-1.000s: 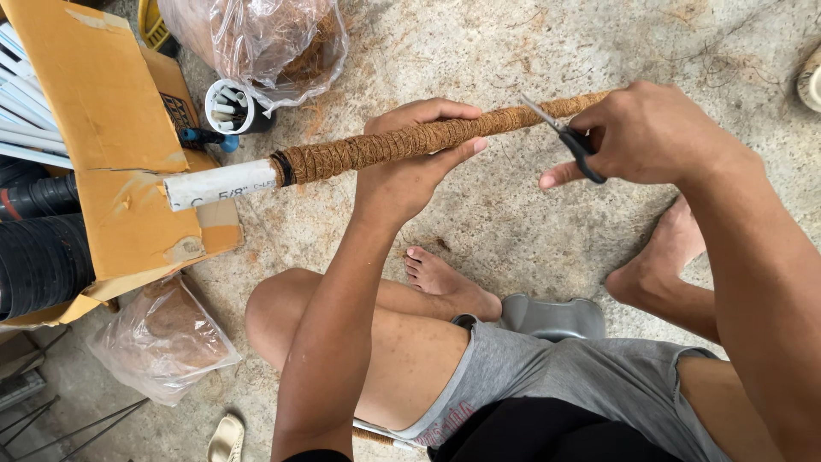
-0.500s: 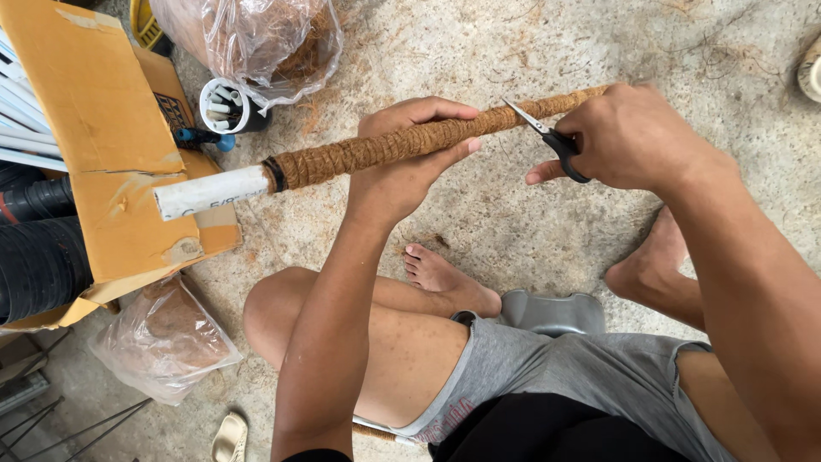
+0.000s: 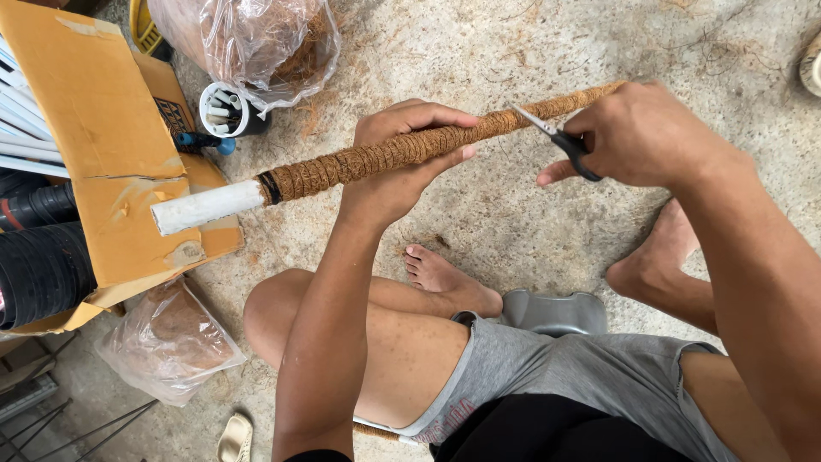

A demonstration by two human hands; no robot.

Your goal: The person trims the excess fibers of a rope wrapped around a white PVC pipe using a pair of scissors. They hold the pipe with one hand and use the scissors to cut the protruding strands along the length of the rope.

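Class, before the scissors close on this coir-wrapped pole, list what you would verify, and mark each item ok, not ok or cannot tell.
1. Left hand grips the coir-wrapped pole firmly: ok.
2. Right hand holds the scissors: ok.
3. Blade tips at the wrapping: ok.
4. Left fingers away from the blades: cannot tell, they look close.
5. Loose strand between the blades: cannot tell.
6. Bare foot away from below the cut: ok.

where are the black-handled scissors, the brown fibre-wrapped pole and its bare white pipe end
black-handled scissors (image 3: pixel 560 141), head view, on the pivot where blades meet handle
brown fibre-wrapped pole (image 3: pixel 329 168), head view, on the wrapped stretch left of the left hand
bare white pipe end (image 3: pixel 205 206), head view, mid-pipe
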